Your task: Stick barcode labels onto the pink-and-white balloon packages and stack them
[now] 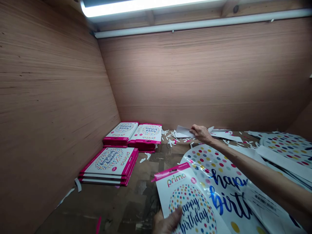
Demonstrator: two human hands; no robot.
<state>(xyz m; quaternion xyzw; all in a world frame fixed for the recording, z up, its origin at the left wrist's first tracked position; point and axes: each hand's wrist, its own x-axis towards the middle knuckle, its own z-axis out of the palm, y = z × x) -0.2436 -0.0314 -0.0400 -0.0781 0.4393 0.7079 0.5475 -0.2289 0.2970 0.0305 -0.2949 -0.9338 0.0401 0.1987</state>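
My left hand (168, 221), at the bottom edge of the view, grips a white and pink "prima happy birthday" balloon packet (177, 188), thumb on its front. Its lower end runs out of view. Farther off, my right hand (201, 133) reaches to the back of the table, its fingers closed on a piece of white paper (184, 131). Under my right forearm lies a flat foil balloon (202, 159) with coloured dots and blue "happy birthday" lettering. A white sheet with a barcode (270, 203) partly covers that balloon.
Stacks of finished-looking packets (122, 130), (147, 131) stand in the back left corner, with another packet stack (109, 162) before them. Paper scraps (172, 142) litter the brown tabletop (131, 204). More dotted balloons (287, 146) lie right. Wooden walls (195, 78) enclose the table.
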